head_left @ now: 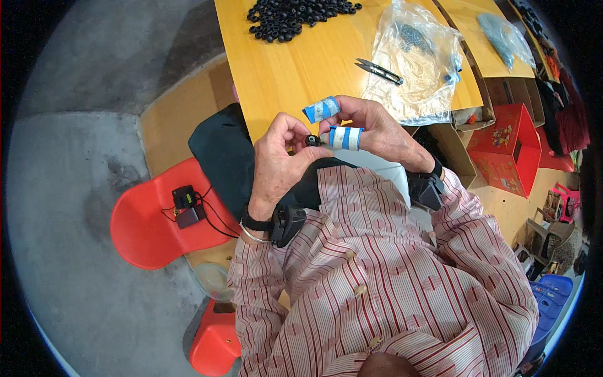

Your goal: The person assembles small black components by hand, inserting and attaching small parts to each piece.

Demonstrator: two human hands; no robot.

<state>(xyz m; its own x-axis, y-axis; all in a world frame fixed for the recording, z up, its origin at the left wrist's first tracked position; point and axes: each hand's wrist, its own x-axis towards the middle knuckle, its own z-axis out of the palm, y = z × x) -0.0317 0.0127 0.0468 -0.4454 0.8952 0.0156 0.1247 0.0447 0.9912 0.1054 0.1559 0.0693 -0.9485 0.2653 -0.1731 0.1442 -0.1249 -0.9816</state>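
Between the fingertips of my left hand is a small round black part with a lighter centre. My right hand meets it from the other side, its thumb and a finger wrapped in blue and white tape; whether those fingertips grip anything of their own is hidden. Both hands are just off the table's near edge, above my lap. On the yellow table beyond them lie a pair of black thread snips and a heap of small black ring-like parts.
A clear plastic bag with dark pieces lies right of the snips, another bag farther right. Cardboard boxes and a red box stand at the right. A red chair to my left carries a black device with cables.
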